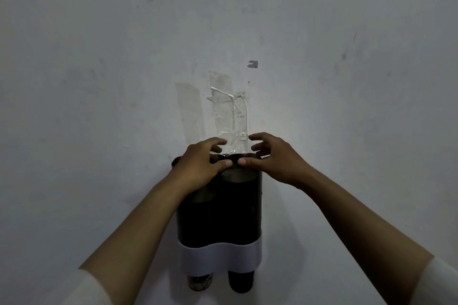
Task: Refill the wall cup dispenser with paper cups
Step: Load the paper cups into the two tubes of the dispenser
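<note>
The dark two-tube cup dispenser hangs on the wall, taped above, two cups poking out below. Left hand and right hand rest on its top rim, fingers loosely spread; whether either grip pinches anything, I cannot tell.

both hands on top of dark wall dispenser, thumbs nearly touching.
</note>
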